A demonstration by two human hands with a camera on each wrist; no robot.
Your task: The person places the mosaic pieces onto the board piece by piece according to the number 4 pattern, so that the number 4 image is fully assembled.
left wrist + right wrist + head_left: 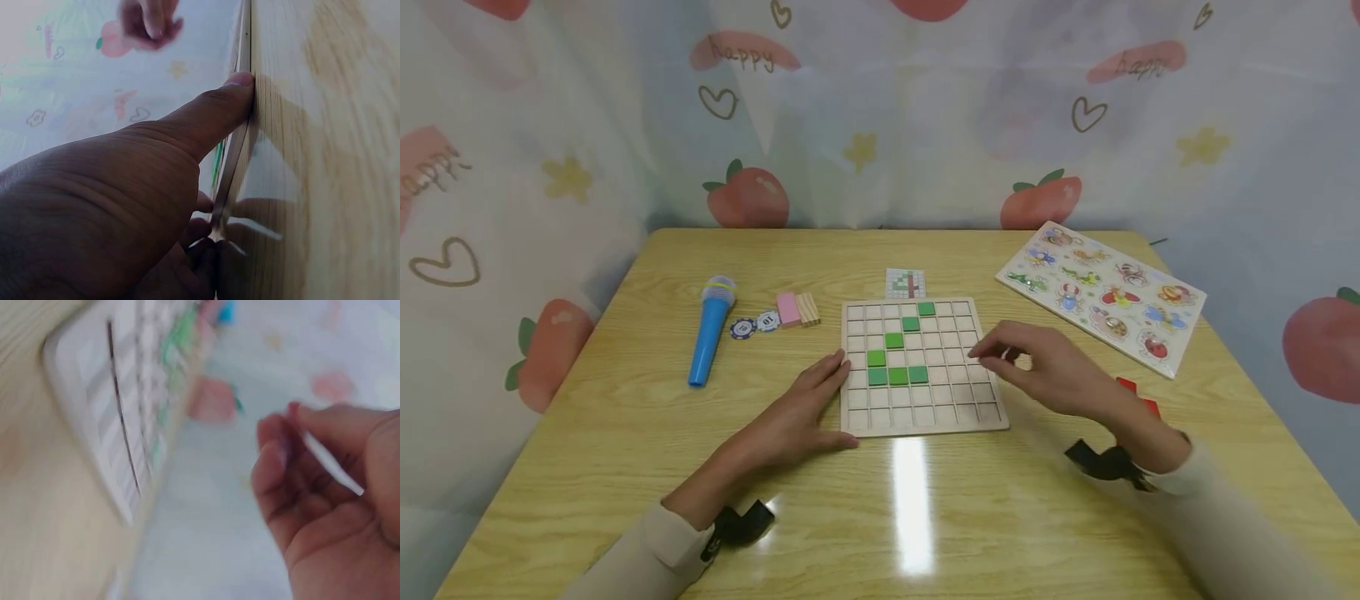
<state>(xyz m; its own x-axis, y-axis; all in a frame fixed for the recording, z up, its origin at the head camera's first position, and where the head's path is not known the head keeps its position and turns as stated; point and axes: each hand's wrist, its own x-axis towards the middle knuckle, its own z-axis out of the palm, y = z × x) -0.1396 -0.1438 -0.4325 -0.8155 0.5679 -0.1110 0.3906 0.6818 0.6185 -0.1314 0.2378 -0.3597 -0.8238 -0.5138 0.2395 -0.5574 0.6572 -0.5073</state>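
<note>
A person's left hand [797, 421] rests spread against a wooden grid board [940, 358] on the table [835, 517], fingers at its left edge, thumb at the near edge by the corner. The right hand [1051, 367] hovers at the board's right side, fingertips close together; I cannot tell whether they hold anything. Seven green tiles [898, 377] sit in the squares, likely light, stiff and smooth, best pinched by opposite edges. The board, thin and rigid, probably slides unless held by its rim.
</note>
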